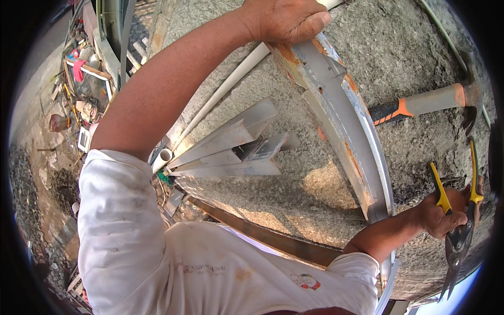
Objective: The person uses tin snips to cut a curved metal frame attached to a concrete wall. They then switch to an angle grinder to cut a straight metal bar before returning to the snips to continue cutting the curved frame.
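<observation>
At the top, my left hand [291, 21] is closed over the upper end of a long grey metal channel [362, 157] with rust patches, which runs down toward the lower right. My right hand [443, 215] grips yellow-handled tin snips [457, 247] on the right, their blades pointing down. Between the channel and the right rim lies a claw hammer [430, 102] with a grey, orange and black handle, on rough grey concrete [409, 47].
Several short metal channel pieces [220, 149] and a white pipe [226, 84] lie left of the long channel. A rusty beam [283, 241] runs below. Cluttered scrap, a pink cloth [79, 68] and rubble [26, 194] fill the left side.
</observation>
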The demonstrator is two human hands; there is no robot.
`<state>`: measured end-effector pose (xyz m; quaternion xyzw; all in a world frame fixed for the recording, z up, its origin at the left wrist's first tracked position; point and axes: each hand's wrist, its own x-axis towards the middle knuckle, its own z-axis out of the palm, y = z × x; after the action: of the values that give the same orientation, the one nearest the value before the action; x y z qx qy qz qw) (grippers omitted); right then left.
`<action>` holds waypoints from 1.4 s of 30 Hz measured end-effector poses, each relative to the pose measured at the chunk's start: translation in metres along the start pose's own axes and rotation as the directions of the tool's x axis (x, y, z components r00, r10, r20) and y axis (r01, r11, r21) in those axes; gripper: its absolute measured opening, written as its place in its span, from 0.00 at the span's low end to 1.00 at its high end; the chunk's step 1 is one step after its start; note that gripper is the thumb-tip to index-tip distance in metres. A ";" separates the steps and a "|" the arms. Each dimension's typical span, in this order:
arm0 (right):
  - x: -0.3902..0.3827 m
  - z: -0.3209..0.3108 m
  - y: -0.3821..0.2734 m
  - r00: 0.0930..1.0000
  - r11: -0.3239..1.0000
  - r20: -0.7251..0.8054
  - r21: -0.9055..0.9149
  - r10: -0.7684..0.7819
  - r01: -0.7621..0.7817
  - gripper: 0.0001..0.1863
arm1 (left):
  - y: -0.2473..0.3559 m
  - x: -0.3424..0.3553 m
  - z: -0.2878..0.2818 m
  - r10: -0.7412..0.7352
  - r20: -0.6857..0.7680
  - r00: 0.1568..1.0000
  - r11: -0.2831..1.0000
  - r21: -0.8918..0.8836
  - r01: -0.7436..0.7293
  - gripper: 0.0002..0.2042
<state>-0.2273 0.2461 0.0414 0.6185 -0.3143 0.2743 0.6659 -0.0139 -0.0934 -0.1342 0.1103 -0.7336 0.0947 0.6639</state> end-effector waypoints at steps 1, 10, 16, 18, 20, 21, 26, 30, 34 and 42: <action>0.004 0.003 0.003 0.991 0.953 -0.036 0.279 0.129 -0.114 0.21 | -0.008 0.001 0.009 0.001 0.013 1.000 1.000 -0.025 -0.001 0.19; -0.001 -0.008 0.014 0.961 0.851 -0.010 0.467 0.276 -0.240 0.20 | 0.064 -0.034 -0.044 -0.046 -0.265 0.963 0.984 0.155 0.090 0.15; -0.001 -0.004 0.012 0.986 0.895 -0.020 0.422 0.165 -0.141 0.18 | 0.028 -0.013 -0.023 0.034 -0.162 0.986 0.999 0.031 -0.029 0.16; 0.001 0.000 0.011 0.981 0.857 -0.036 0.493 0.192 -0.150 0.17 | -0.002 -0.002 -0.003 0.093 -0.107 0.990 0.994 -0.041 -0.098 0.16; 0.003 0.000 0.005 0.953 0.748 -0.016 0.623 0.303 -0.228 0.17 | -0.014 0.002 0.012 0.136 -0.070 0.988 0.983 -0.113 -0.143 0.16; 0.003 0.000 0.005 0.945 0.716 -0.012 0.656 0.326 -0.239 0.17 | -0.015 0.000 0.014 0.138 -0.080 0.987 0.984 -0.105 -0.146 0.16; -0.006 0.004 0.013 0.944 0.804 -0.122 0.563 0.307 -0.189 0.18 | 0.032 -0.015 -0.025 0.010 -0.117 0.993 0.996 0.089 0.000 0.15; -0.009 -0.004 0.022 0.964 0.858 -0.093 0.483 0.250 -0.176 0.17 | 0.078 -0.036 -0.057 -0.090 -0.166 0.982 0.975 0.186 0.121 0.14; -0.003 -0.004 0.009 0.965 0.822 -0.023 0.529 0.259 -0.208 0.17 | 0.054 -0.024 -0.045 0.009 -0.149 0.989 0.986 0.164 0.016 0.16; -0.006 -0.002 0.021 0.962 0.802 -0.094 0.576 0.258 -0.158 0.13 | -0.009 -0.004 0.011 0.032 -0.088 0.996 0.990 -0.135 -0.044 0.16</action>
<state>-0.2464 0.2499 0.0506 0.7234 -0.2283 0.4774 0.4435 -0.0213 -0.1053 -0.1392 0.0464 -0.7113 0.0614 0.6987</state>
